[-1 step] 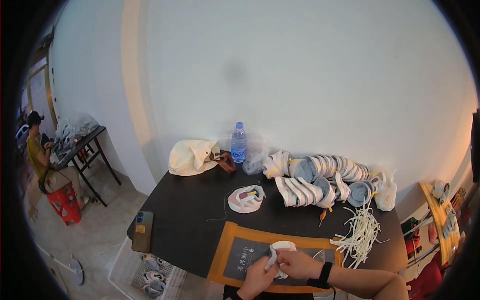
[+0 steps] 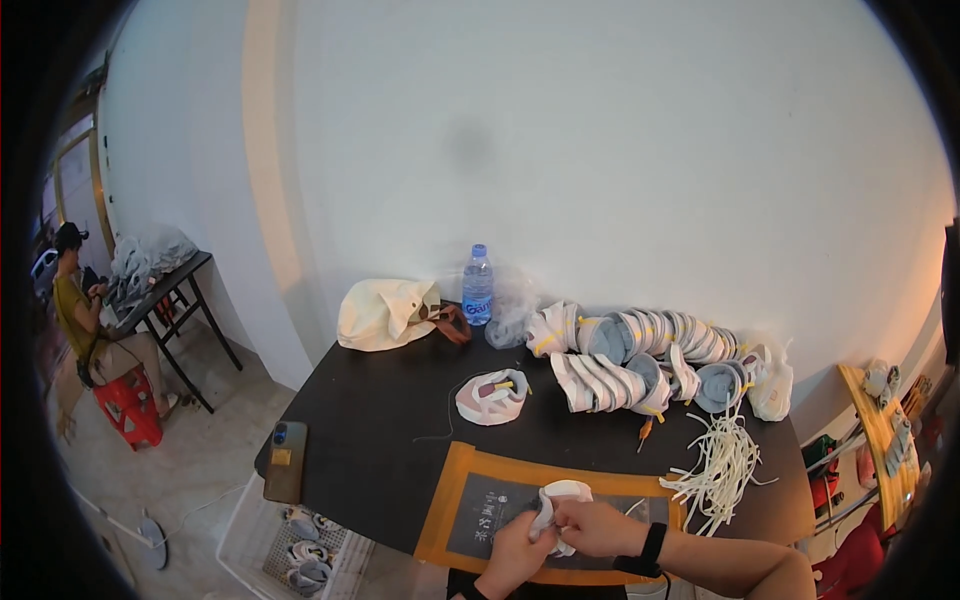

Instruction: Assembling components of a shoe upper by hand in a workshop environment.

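Black tabletop (image 2: pixel 390 410) meets a plain white wall (image 2: pixel 600 150) at the far side; near, above a dark grey, orange-bordered rectangular mat (image 2: pixel 465 525), the left hand (image 2: pixel 518 553) and right hand (image 2: pixel 597 528), fingers curled closed, pinch a white, curved fabric shoe upper (image 2: pixel 568 490).

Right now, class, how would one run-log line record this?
left hand: holds white piece | right hand: holds white piece | below: mat | beyond mat: lone shoe upper, bottle

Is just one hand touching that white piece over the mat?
No, both the left hand and the right hand are gripping the white piece.
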